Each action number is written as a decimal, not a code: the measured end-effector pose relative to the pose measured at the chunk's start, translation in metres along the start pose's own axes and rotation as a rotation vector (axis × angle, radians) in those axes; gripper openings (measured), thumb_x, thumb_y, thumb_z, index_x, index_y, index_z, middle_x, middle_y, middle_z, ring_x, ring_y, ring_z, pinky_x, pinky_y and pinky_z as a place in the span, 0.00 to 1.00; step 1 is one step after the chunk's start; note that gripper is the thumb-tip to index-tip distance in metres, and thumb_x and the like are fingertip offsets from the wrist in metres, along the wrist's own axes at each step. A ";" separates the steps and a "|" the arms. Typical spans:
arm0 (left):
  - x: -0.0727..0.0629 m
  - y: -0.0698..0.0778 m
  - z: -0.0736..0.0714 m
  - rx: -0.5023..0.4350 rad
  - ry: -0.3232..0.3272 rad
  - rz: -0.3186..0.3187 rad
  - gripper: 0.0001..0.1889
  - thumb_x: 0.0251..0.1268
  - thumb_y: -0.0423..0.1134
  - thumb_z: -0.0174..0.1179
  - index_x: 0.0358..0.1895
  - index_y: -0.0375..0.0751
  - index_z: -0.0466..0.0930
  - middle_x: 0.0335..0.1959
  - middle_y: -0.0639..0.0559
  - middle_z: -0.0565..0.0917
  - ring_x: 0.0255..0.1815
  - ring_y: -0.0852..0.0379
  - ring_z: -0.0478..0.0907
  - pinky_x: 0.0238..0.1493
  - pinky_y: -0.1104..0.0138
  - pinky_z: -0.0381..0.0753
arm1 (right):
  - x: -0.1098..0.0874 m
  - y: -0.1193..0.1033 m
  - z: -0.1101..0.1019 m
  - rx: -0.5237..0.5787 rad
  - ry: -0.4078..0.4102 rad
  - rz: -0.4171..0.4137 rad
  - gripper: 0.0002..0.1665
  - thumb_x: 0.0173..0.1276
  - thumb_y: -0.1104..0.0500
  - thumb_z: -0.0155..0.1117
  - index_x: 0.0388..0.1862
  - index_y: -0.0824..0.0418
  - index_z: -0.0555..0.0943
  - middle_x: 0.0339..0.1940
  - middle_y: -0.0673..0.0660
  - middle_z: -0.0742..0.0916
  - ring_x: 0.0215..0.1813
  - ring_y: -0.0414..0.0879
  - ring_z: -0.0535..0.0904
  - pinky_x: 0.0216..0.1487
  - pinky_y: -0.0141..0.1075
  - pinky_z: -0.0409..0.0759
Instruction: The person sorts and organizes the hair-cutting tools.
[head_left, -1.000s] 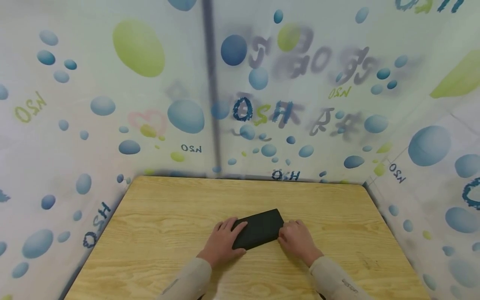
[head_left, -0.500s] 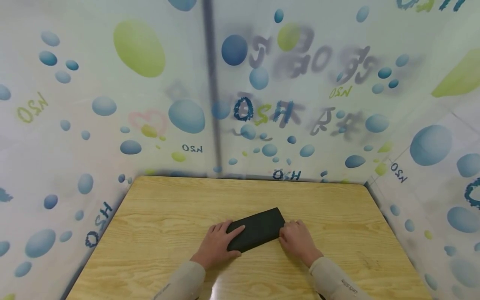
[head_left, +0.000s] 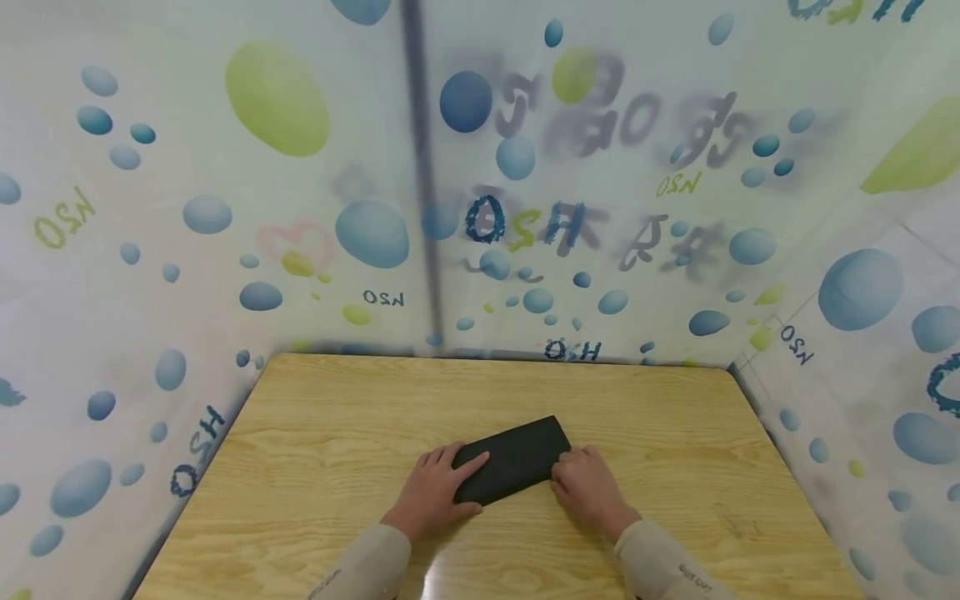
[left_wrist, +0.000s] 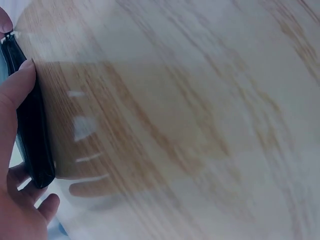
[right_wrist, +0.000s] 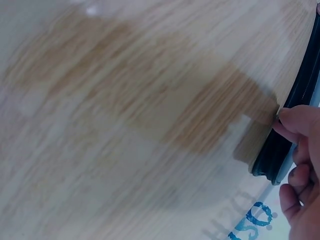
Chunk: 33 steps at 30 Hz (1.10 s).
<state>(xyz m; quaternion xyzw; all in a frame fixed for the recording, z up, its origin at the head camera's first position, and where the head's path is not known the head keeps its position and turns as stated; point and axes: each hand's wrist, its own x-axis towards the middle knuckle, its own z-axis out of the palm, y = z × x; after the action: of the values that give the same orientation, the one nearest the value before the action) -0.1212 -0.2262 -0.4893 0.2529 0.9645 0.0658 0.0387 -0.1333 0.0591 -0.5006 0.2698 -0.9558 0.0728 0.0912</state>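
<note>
A flat, black, oblong case [head_left: 513, 458] lies aslant on the wooden table [head_left: 337, 408], its right end farther from me. My left hand [head_left: 435, 492] grips the left end, with the thumb along the near edge and the fingers spread over the top and far side. At the right end my right hand [head_left: 588, 487] has curled fingers. In the right wrist view, its thumb and index finger pinch at the edge of the black case [right_wrist: 300, 85], close to the corner. A small shiny bit shows by those fingertips in the left wrist view.
The table's back edge meets a pale wall hanging [head_left: 645, 275] printed with blue and green drops. Similar hangings close in the left and right sides. Both forearms, in light sleeves [head_left: 367, 558], come in from the near edge.
My left hand has slid left along the case to its end, uncovering more of the top. Lately the right hand has shifted slightly left and nearer along the right end.
</note>
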 end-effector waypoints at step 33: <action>-0.001 0.001 -0.001 0.017 0.004 -0.002 0.41 0.58 0.68 0.60 0.75 0.67 0.58 0.71 0.43 0.65 0.65 0.41 0.69 0.64 0.45 0.69 | 0.002 -0.017 0.007 0.032 0.004 -0.064 0.14 0.64 0.53 0.68 0.19 0.47 0.78 0.19 0.41 0.74 0.26 0.37 0.65 0.34 0.32 0.63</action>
<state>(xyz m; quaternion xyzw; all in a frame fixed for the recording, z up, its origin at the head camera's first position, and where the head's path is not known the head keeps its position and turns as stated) -0.1202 -0.2257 -0.4884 0.2524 0.9653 0.0581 0.0344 -0.1271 0.0426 -0.5056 0.3015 -0.9452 0.0859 0.0912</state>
